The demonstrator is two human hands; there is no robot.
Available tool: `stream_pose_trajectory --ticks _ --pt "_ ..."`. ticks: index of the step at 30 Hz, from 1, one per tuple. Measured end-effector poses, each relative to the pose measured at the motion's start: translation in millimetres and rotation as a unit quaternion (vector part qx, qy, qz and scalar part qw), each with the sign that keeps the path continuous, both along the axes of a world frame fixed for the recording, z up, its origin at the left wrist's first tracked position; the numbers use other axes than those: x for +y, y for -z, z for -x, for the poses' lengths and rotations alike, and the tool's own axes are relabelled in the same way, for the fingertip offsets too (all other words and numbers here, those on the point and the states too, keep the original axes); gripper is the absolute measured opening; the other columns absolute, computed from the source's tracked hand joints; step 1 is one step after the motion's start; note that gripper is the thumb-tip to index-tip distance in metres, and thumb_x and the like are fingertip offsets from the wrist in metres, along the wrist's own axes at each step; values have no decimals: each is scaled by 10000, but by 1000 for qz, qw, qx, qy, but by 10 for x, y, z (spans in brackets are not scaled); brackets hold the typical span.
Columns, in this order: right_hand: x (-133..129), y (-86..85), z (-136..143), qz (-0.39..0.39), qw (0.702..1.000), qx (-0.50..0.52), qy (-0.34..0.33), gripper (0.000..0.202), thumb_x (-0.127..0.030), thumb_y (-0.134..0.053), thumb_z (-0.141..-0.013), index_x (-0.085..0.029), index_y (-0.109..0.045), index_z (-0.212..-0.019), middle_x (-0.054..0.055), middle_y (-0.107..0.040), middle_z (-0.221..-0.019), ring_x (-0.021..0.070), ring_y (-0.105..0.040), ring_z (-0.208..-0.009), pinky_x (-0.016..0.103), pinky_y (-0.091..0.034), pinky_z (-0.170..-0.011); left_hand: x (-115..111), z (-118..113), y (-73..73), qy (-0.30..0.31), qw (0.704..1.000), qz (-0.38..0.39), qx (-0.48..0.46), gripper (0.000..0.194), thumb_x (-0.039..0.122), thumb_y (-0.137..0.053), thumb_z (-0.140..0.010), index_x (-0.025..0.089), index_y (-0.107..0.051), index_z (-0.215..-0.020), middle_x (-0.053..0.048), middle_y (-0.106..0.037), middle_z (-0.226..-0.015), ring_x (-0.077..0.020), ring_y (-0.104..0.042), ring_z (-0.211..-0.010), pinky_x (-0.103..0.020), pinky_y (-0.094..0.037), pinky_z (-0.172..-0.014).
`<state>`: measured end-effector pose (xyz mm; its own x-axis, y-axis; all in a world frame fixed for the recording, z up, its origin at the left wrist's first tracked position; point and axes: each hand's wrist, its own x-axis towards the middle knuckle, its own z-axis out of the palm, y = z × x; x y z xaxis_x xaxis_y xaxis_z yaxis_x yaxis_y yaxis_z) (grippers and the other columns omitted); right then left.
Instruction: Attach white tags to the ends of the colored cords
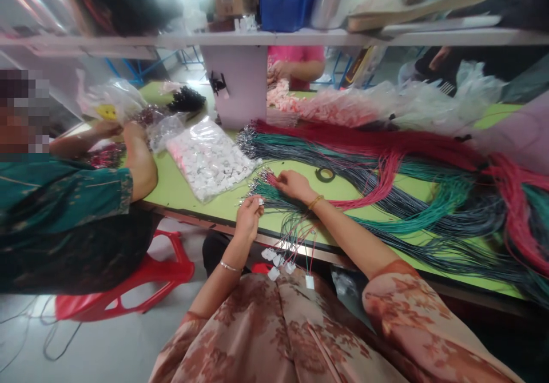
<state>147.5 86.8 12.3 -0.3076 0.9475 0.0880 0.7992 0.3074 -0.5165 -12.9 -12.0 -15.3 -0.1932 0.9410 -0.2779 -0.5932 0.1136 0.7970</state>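
My left hand (249, 217) is closed in a pinch on a small white connector (261, 202) above the front of the green table (189, 204). My right hand (295, 186) has its fingers closed at the terminal end of the red wires (343, 203); whether one wire is between the fingertips is too small to tell. Beside and below them lie green wires (269, 191) with metal tips. Under my right wrist, several wires with white connectors (309, 282) hang over the table edge toward my lap.
A clear bag of white connectors (208, 157) lies left of my hands. Long bundles of dark wires (412, 206) stretch right. A roll of black tape (325, 174) sits behind my right hand. A co-worker (64, 200) sits at left on a red stool (167, 280). A shelf (171, 41) crosses above.
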Motion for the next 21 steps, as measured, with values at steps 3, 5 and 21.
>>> stream_pose_trajectory --ticks 3,5,21 --pt "126 96 -19 1 1000 -15 1 131 -271 -536 -828 -164 -571 -762 47 -628 -760 126 -446 -628 244 -249 -563 -6 29 3 6 1000 2 -5 261 265 -791 -651 129 -643 -818 -42 -664 -804 -51 -534 -597 -182 -405 -569" --pt "141 110 -40 0 1000 21 -16 157 -255 -477 -853 -163 -546 -745 39 -608 -719 122 -432 -608 245 -252 -562 -18 43 4 10 1000 2 -10 270 261 -796 -641 125 -646 -819 -41 -665 -806 -49 -531 -593 -184 -407 -573" --pt "-146 -333 285 25 948 271 -162 175 -300 -509 -774 -149 -550 -696 -25 -511 -634 96 -414 -601 216 -326 -586 -52 51 15 22 999 -18 -26 251 249 -778 -657 127 -647 -832 -36 -649 -820 -60 -533 -623 -192 -395 -574"
